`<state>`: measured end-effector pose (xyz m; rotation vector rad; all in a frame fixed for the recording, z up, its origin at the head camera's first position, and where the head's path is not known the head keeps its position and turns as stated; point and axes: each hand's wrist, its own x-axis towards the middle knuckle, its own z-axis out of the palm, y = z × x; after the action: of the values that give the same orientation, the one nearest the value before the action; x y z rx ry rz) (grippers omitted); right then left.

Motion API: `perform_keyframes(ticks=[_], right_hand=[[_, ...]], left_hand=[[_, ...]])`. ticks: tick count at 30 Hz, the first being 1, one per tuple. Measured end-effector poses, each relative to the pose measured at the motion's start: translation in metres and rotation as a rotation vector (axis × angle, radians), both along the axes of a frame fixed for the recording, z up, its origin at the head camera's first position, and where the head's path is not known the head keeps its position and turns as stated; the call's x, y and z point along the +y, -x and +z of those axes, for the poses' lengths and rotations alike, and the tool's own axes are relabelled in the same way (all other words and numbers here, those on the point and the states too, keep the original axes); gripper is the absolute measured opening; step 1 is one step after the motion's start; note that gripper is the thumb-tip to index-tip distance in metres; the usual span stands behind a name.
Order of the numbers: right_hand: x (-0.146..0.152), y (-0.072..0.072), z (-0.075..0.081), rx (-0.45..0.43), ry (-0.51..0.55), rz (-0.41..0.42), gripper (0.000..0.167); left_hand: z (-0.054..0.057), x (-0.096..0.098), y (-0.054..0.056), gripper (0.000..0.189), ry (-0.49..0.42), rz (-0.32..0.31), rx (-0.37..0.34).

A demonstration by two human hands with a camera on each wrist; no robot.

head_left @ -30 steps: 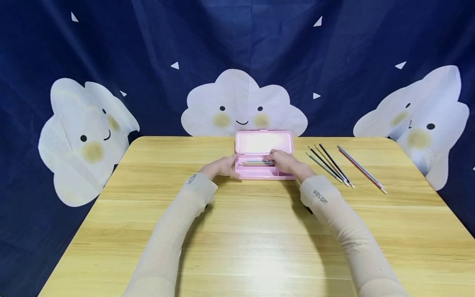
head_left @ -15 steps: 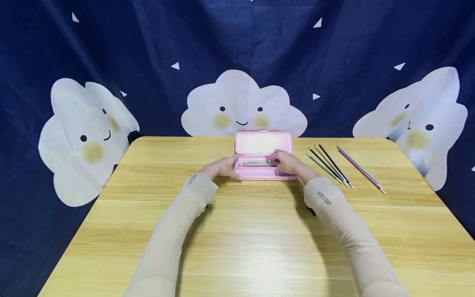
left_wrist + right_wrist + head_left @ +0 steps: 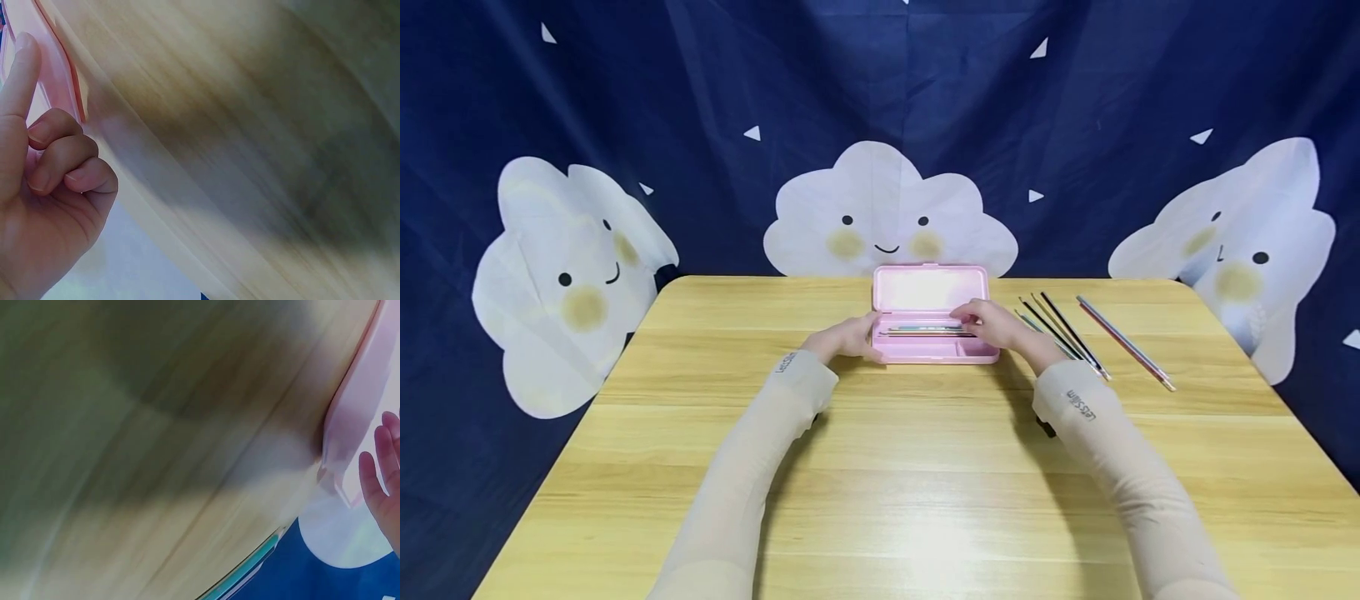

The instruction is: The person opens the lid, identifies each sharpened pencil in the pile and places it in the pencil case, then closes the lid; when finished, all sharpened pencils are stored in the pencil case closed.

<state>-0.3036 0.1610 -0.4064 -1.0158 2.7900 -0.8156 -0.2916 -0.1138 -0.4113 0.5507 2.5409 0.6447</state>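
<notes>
A pink pencil case (image 3: 917,360) stands at the table's far side with its lid (image 3: 931,288) raised. Several coloured pencils (image 3: 921,332) lie lengthwise inside. My left hand (image 3: 848,337) holds the case's left end; the left wrist view shows one finger stretched along the pink wall (image 3: 59,78) and the others curled. Over the right part of the case is my right hand (image 3: 992,323), its fingertips near the pencils' right ends. In the right wrist view its fingers (image 3: 369,478) are fairly straight and slightly apart, with nothing visible between them.
Several dark and coloured pencils (image 3: 1071,333) lie fanned out to the right of the case, partly behind the right forearm. Farther right, a red and a blue-grey pencil (image 3: 1127,343) lie side by side. A dark blue curtain (image 3: 715,108) hangs behind the wooden table (image 3: 887,467).
My right hand has shifted to the right over the case, uncovering more of the pencils and the small right compartment. The left hand has kept its place at the left end.
</notes>
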Motion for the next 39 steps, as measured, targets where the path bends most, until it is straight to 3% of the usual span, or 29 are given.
perform_keyframes(ticks=[13, 30, 39], right_hand=[[0.039, -0.008, 0.004, -0.015, 0.025, -0.063, 0.025], [0.093, -0.012, -0.004, 0.004, 0.024, -0.146, 0.028], [0.110, -0.018, -0.003, -0.062, 0.025, -0.192, 0.035]], left_hand=[[0.001, 0.001, -0.001, 0.098, -0.003, 0.006, -0.009], [-0.001, 0.000, 0.000, 0.098, -0.006, 0.008, -0.004], [-0.001, 0.000, 0.001, 0.097, 0.003, 0.003, 0.001]])
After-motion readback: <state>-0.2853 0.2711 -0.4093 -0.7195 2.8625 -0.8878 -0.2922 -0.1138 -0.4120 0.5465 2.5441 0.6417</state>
